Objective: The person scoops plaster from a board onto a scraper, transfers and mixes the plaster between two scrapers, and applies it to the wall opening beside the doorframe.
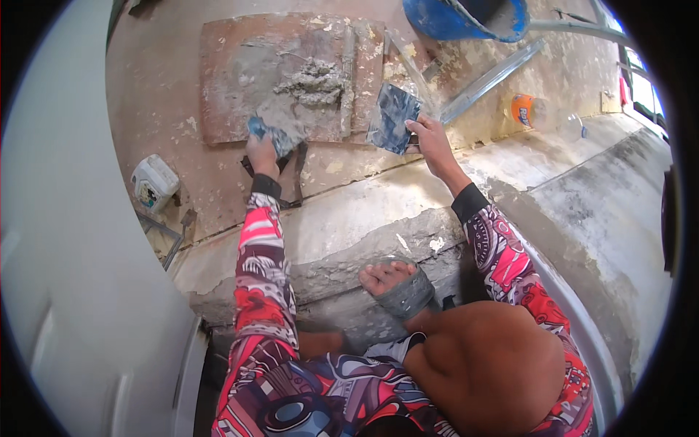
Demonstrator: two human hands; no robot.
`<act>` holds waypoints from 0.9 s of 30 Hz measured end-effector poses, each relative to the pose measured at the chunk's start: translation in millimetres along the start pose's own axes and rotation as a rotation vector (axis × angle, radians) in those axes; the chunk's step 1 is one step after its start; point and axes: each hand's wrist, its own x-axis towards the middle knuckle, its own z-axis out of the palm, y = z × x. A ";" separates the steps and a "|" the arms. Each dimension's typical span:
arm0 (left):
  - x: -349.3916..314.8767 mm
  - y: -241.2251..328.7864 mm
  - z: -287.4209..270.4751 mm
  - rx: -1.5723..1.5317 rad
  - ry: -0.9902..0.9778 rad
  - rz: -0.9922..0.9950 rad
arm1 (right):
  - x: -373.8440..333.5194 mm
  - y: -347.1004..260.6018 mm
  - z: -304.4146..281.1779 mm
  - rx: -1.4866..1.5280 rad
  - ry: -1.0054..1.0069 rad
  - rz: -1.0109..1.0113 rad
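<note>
My left hand (263, 154) is closed on a bluish scraper (271, 133) smeared with wet grey mortar. It works at the near edge of a reddish-brown board (222, 116), where a heap of mortar (312, 81) lies. Just right of the board, my right hand (435, 144) pinches a flat, dark-blue rectangular plate (394, 119) by its right edge, thumb on top. Grey smears cover the plate's face. Behind the left hand, a dark angular piece (293, 175) is partly hidden.
A blue bucket (435, 20) stands at the far right, near a metal channel (491, 81). A clear bottle with an orange label (537, 113) lies rightward. At left are a white jug (154, 183) and a white panel (65, 240). My sandalled foot (400, 285) rests by a rough concrete ledge (342, 251).
</note>
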 end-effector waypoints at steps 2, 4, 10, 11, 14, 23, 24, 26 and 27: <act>21.6 15.7 15.4 0.062 -0.005 0.007 | -4.1 -1.9 -3.2 0.024 -0.076 -0.034; 66.9 39.6 16.3 0.360 -0.040 0.186 | -12.0 -18.0 20.1 0.063 -0.093 -0.004; 55.6 137.0 101.9 0.953 -0.338 0.610 | 8.2 3.8 -3.9 -0.138 0.025 -0.068; 30.2 146.8 107.1 1.200 -0.450 0.710 | 6.2 2.4 -3.5 -0.159 0.028 -0.088; 23.4 138.8 82.9 1.554 -0.622 0.876 | -0.2 -20.1 20.0 -0.055 -0.004 -0.092; 52.7 117.5 49.6 1.539 -0.568 1.376 | 6.5 -1.9 5.4 -0.142 0.033 -0.110; 40.0 145.5 68.0 1.618 -0.796 1.128 | 0.9 1.1 -3.9 -0.155 0.055 -0.093; 26.3 181.1 57.7 1.687 -0.812 1.062 | -12.1 -17.3 8.5 -0.002 0.021 -0.086; 22.2 187.6 56.4 1.749 -0.829 0.994 | -13.9 -20.1 11.4 0.024 0.018 -0.075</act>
